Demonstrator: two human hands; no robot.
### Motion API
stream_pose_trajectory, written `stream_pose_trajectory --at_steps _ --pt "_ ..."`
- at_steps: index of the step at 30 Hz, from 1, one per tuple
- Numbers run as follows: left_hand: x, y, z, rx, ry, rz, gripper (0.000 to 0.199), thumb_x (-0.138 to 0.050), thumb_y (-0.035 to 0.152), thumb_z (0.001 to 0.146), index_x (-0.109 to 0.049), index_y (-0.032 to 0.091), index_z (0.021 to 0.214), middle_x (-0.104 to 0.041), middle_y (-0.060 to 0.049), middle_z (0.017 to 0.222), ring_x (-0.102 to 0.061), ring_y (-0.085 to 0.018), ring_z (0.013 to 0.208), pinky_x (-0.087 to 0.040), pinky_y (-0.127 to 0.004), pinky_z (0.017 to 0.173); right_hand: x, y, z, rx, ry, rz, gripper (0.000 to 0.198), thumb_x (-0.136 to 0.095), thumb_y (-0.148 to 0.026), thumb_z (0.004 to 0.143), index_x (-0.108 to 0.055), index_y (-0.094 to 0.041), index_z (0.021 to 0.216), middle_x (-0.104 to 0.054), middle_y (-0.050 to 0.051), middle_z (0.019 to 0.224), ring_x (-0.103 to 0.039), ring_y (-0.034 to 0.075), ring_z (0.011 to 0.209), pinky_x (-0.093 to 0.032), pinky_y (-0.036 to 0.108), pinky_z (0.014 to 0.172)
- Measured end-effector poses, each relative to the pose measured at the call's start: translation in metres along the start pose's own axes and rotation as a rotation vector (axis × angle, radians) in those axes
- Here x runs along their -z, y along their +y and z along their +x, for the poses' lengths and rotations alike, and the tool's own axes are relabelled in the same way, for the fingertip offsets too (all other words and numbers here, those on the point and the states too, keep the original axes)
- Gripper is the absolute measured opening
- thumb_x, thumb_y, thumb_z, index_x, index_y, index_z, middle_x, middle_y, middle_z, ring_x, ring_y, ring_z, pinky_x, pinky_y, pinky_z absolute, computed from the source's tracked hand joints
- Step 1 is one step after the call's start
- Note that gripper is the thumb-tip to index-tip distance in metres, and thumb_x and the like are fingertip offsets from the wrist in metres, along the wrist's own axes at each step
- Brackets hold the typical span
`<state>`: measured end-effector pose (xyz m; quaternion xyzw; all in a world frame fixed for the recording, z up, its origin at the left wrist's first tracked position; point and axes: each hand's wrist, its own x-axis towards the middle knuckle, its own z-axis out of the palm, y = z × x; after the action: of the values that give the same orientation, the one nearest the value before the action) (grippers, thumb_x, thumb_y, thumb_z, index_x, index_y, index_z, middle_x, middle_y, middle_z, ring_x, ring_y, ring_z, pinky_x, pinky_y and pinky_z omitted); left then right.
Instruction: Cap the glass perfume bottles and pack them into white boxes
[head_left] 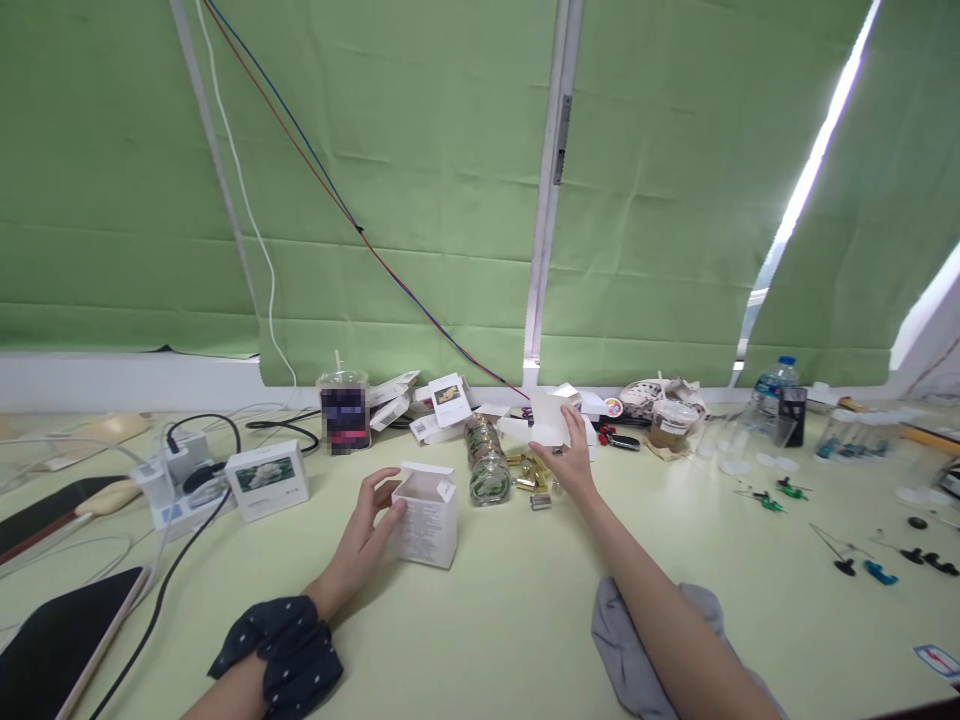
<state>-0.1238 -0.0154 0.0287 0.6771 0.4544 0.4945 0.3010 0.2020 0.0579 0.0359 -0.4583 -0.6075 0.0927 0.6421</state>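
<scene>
Fingers of the left hand (367, 532) are curled around the left side of a white carton (429, 535), with the thumb set against its printed near face. The carton is held left of the middle, upright and uncovered at the top; whether its base is touching the tabletop (517, 620) cannot be told. By the right hand (574, 465), farther off, a white cardboard piece (550, 418) is grasped between thumb and fingertips, well apart from the carton. Between the hands, a glass jar (490, 482) is seemingly laid on its side, its round end turned to the near side. Gold metallic pieces (534, 473) are scattered just right of it, with a silver cylinder (540, 502) nearer. White boxes (449, 400) are heaped beyond the jar, to the left. On the left, a picture-printed box (268, 482) is stood beside a power strip (187, 515). A dotted scrunchie (300, 650) is worn on the left wrist.
</scene>
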Motion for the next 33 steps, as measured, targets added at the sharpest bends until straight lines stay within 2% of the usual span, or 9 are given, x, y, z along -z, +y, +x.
stream_pose_trajectory --at_steps 4,7,10,13,15,20,24,29,33 --pt "0.0 -0.002 -0.001 -0.017 0.012 0.038 0.042 -0.043 0.046 0.09 -0.031 0.028 0.126 -0.056 -0.009 0.114 -0.055 -0.024 0.106 -0.045 -0.039 0.087 0.001 -0.004 0.001 -0.25 0.058 0.33 0.073 -0.072 -0.04 0.063 -0.048 -0.021 0.129 -0.031 0.012 0.144 -0.038 0.03 0.129 -0.053 0.039 0.086" --pt "-0.001 -0.004 -0.002 -0.109 0.055 0.053 0.04 -0.044 0.044 0.09 -0.031 0.028 0.125 -0.051 -0.009 0.122 -0.054 -0.023 0.107 -0.044 -0.039 0.091 0.005 -0.006 0.004 -0.441 0.041 0.643 0.059 -0.065 -0.038 0.065 -0.053 -0.023 0.121 -0.046 0.01 0.134 -0.055 0.029 0.11 -0.056 0.042 0.076" --pt "-0.004 -0.005 -0.003 -0.217 0.048 0.055 0.039 -0.046 0.039 0.091 -0.031 0.029 0.126 -0.04 -0.01 0.137 -0.052 -0.022 0.113 -0.041 -0.042 0.097 0.012 -0.011 0.005 -0.519 -0.071 0.817 0.048 -0.053 -0.044 0.07 -0.058 -0.022 0.112 -0.062 0.009 0.115 -0.062 0.028 0.096 -0.056 0.044 0.07" --pt "-0.007 -0.003 -0.004 -0.28 0.022 0.076 0.038 -0.048 0.035 0.09 -0.037 0.029 0.126 -0.038 -0.009 0.141 -0.042 -0.026 0.127 -0.037 -0.044 0.102 0.018 -0.016 0.005 -0.542 -0.215 0.876 0.042 -0.045 -0.049 0.073 -0.062 -0.021 0.099 -0.068 0.008 0.102 -0.064 0.027 0.091 -0.054 0.042 0.068" --pt "-0.009 0.0 -0.004 -0.319 0.019 0.116 0.036 -0.05 0.032 0.089 -0.042 0.029 0.125 -0.042 -0.009 0.136 -0.038 -0.026 0.13 -0.036 -0.042 0.103 0.018 -0.019 0.004 -0.567 -0.239 0.869 0.04 -0.043 -0.052 0.073 -0.063 -0.022 0.09 -0.07 0.007 0.094 -0.065 0.026 0.088 -0.053 0.04 0.067" --pt "-0.009 0.011 -0.005 -0.335 0.026 0.18 0.032 -0.054 0.028 0.087 -0.049 0.027 0.118 -0.048 -0.008 0.119 -0.047 -0.025 0.115 -0.039 -0.038 0.098 0.013 -0.023 0.001 -0.674 -0.184 0.936 0.028 -0.049 -0.046 0.071 -0.061 -0.021 0.077 -0.069 0.005 0.079 -0.064 0.024 0.076 -0.051 0.036 0.062" --pt "-0.009 0.016 -0.006 -0.291 0.053 0.194 0.029 -0.057 0.031 0.084 -0.049 0.025 0.111 -0.051 -0.006 0.109 -0.053 -0.023 0.103 -0.044 -0.033 0.088 0.008 -0.032 -0.002 -0.675 -0.193 0.936 0.02 -0.054 -0.042 0.068 -0.052 -0.023 0.065 -0.064 0.002 0.067 -0.061 0.02 0.065 -0.048 0.031 0.055" --pt "-0.009 0.018 -0.006 -0.265 0.055 0.28 0.026 -0.059 0.034 0.082 -0.052 0.023 0.105 -0.053 -0.004 0.098 -0.055 -0.022 0.092 -0.045 -0.032 0.081 0.004 -0.046 -0.008 -0.585 -0.358 0.782 0.035 -0.045 -0.054 0.074 -0.057 -0.021 0.075 -0.067 0.007 0.083 -0.063 0.025 0.082 -0.051 0.036 0.066" --pt "-0.01 0.02 -0.007 -0.247 0.052 0.332 0.026 -0.057 0.035 0.083 -0.052 0.022 0.105 -0.053 -0.005 0.099 -0.054 -0.022 0.092 -0.045 -0.032 0.08 -0.004 -0.047 -0.014 -0.654 -0.353 0.893 0.045 -0.048 -0.064 0.074 -0.05 -0.021 0.06 -0.065 0.005 0.075 -0.063 0.022 0.076 -0.05 0.032 0.064"
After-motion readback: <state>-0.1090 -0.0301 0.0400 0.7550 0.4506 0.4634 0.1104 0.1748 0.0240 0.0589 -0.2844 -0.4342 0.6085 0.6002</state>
